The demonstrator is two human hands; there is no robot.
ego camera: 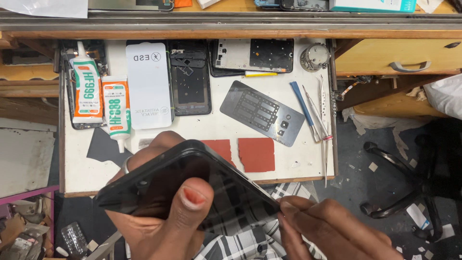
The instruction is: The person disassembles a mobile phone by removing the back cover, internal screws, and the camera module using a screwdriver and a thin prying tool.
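Observation:
My left hand [159,226] holds a black phone [192,185] up close to the camera, thumb pressed on its dark glass, fingers and a ring behind it. My right hand [332,231] comes in from the lower right with its fingertips pinched at the phone's right corner; whether they hold a small tool is hidden. Behind the phone lies a white pull-out tray [216,130] with phone parts.
On the tray lie two glue tubes [98,96], a white screen-protector packet [149,86], black phone frames [190,77], a grey metal plate [264,113], two red pads [256,154], tweezers and a blue tool [315,110]. A wooden drawer [399,55] and chair base [404,183] are at right.

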